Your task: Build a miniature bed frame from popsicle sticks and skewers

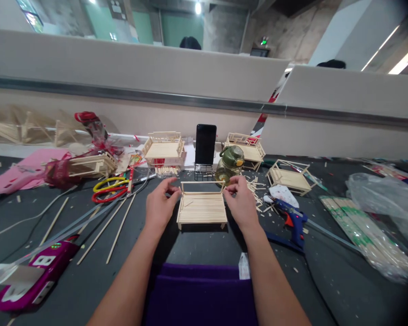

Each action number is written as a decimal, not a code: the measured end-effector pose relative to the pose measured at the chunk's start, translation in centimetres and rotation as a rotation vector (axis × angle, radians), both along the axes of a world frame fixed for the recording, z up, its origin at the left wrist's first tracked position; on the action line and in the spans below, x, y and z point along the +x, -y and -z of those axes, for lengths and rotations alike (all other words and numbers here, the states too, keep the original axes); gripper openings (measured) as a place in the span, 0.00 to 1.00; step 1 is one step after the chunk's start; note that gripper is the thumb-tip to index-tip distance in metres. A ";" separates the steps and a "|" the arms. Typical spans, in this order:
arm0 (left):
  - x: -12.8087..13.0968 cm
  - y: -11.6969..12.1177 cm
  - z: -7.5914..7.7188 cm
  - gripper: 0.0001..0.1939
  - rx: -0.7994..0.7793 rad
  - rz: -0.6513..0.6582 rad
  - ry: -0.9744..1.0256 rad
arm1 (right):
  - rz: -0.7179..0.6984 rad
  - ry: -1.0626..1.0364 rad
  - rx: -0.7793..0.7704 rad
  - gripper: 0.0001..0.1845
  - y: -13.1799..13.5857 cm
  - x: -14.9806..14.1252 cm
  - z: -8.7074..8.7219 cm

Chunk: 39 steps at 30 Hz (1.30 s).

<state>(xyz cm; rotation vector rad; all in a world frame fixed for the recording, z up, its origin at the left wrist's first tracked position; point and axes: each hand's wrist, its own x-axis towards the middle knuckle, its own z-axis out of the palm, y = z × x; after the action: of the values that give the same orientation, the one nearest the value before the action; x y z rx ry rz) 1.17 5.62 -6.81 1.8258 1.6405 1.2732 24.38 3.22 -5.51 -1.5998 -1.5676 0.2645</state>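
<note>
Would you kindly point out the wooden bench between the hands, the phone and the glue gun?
Wooden bench [201, 209], head view: middle of its slatted seat.
Phone [206, 144], head view: middle of its dark screen.
Glue gun [295, 216], head view: its blue body near the trigger.

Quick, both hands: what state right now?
Left hand: partly curled at the stick bench's left end; grip unclear.
Right hand: partly curled at its right end; grip unclear.
</note>
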 end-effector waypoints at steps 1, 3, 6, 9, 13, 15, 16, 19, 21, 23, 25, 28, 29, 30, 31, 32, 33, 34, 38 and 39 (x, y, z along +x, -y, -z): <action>0.0 0.0 0.0 0.21 0.004 -0.001 -0.015 | -0.002 0.013 0.000 0.15 0.0 0.0 0.1; 0.1 0.1 0.0 0.22 0.012 -0.008 -0.048 | -0.011 0.049 0.001 0.15 -0.1 0.0 0.3; 0.2 0.1 0.0 0.22 0.015 -0.024 -0.093 | -0.006 0.106 0.015 0.15 -0.4 0.0 0.7; 0.4 0.1 0.1 0.22 0.012 -0.026 -0.115 | 0.000 0.130 0.040 0.15 -0.6 0.0 1.0; 0.4 0.1 0.2 0.22 0.010 -0.015 -0.127 | -0.001 0.140 0.054 0.14 -0.7 0.0 1.3; 0.4 0.1 0.2 0.22 0.013 -0.015 -0.134 | 0.002 0.146 0.058 0.14 -0.7 0.0 1.4; 0.4 0.1 0.2 0.22 0.015 -0.016 -0.139 | 0.003 0.152 0.063 0.14 -0.7 0.0 1.4; 0.5 0.2 0.1 0.22 0.016 -0.017 -0.156 | 0.006 0.177 0.074 0.15 -0.7 0.0 1.5; 0.5 0.2 0.0 0.21 0.014 -0.017 -0.169 | 0.004 0.192 0.078 0.16 -0.8 0.0 1.6; 0.6 0.3 -0.2 0.21 0.012 -0.016 -0.175 | 0.004 0.208 0.082 0.16 -0.8 0.0 1.6; 0.6 0.3 -0.3 0.21 0.013 -0.015 -0.184 | 0.007 0.225 0.085 0.17 -0.9 -0.1 1.7; 0.7 0.4 -0.4 0.22 0.020 -0.016 -0.211 | 0.016 0.247 0.093 0.20 -0.8 -0.2 1.6; 0.7 0.4 -0.5 0.22 0.024 -0.016 -0.221 | 0.018 0.256 0.095 0.21 -0.8 -0.2 1.6; 0.7 0.5 -0.5 0.22 0.026 -0.017 -0.229 | 0.022 0.268 0.096 0.21 -0.8 -0.2 1.6; 0.8 0.5 -0.6 0.22 0.027 -0.018 -0.235 | 0.029 0.280 0.094 0.22 -0.7 -0.3 1.5; 0.8 0.5 -0.6 0.22 0.027 -0.019 -0.241 | 0.038 0.293 0.091 0.23 -0.7 -0.3 1.5; 0.8 0.5 -0.6 0.22 0.026 -0.019 -0.244 | 0.047 0.306 0.087 0.23 -0.7 -0.3 1.4; 0.8 0.5 -0.6 0.22 0.024 -0.021 -0.246 | 0.056 0.318 0.082 0.23 -0.7 -0.4 1.4; 0.7 0.5 -0.6 0.22 0.024 -0.017 -0.246 | 0.066 0.358 0.073 0.24 -0.8 -0.4 1.3; 0.7 0.5 -0.6 0.22 0.024 -0.015 -0.244 | 0.067 0.365 0.072 0.24 -0.8 -0.4 1.4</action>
<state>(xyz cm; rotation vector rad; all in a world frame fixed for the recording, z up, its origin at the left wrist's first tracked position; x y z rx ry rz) 1.88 5.11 -6.22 2.0554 1.7719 1.1161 23.94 4.04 -6.90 -1.7079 -1.7673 -0.1272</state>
